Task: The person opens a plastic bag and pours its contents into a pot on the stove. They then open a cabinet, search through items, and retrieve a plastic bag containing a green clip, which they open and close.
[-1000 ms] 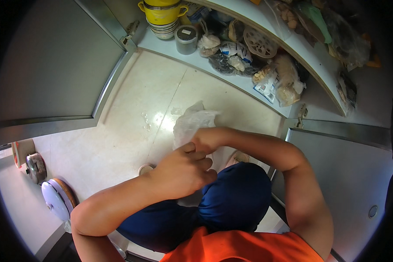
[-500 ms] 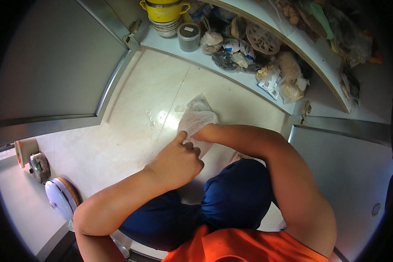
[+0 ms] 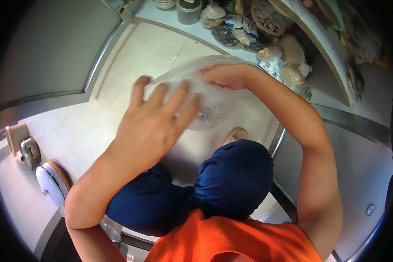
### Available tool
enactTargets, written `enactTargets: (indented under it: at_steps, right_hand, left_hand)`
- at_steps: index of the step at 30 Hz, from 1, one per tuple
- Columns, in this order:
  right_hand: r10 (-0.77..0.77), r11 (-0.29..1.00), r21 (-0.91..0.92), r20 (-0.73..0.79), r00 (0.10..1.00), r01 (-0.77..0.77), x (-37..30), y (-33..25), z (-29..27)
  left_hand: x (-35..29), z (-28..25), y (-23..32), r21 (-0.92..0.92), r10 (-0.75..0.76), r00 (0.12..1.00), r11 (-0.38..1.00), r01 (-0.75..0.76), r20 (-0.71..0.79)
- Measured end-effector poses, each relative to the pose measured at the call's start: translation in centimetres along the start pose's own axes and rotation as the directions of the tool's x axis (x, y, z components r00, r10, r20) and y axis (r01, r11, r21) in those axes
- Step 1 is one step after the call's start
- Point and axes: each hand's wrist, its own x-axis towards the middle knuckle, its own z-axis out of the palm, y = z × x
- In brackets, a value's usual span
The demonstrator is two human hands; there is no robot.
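While working clear plastic bag between 2 hands, over floor and ahead of blue-clad knees, pull gently to avoid tearing thin sides. At near left, blurred left hand, fingers splayed wide; cannot tell if touching bag. At far right, right hand with fingers partly curled, against bag or inside it; cannot tell which, nor whether pinching. Best to spread evenly from 2 sides, without snagging on packed shelf.

The floor is bright left of the clear bag. Motion blurs the left hand beside the bag; fisheye distortion bows the shelf to the bag's right.
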Motion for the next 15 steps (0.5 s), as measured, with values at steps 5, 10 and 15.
enactTargets:
  at_steps: [5,10,15]
  right_hand:
    - [-0.227,0.973,0.06,0.13,0.965,0.221,-0.3,0.2,-1.4]
    - [-0.25,0.952,-0.218,-0.158,0.955,0.213,2.1,0.7,-3.5]
    - [-0.329,0.51,-0.86,-0.203,0.922,-0.007,3.8,3.2,0.8]
  left_hand:
    - [1.6,3.0,-1.8,-0.032,0.115,0.985,0.993,-0.111,0.13]
    - [1.1,3.1,-1.7,-0.054,0.175,0.896,0.984,-0.167,0.409]
    - [-0.3,3.6,-1.0,0.067,0.027,0.819,0.995,-0.079,0.574]
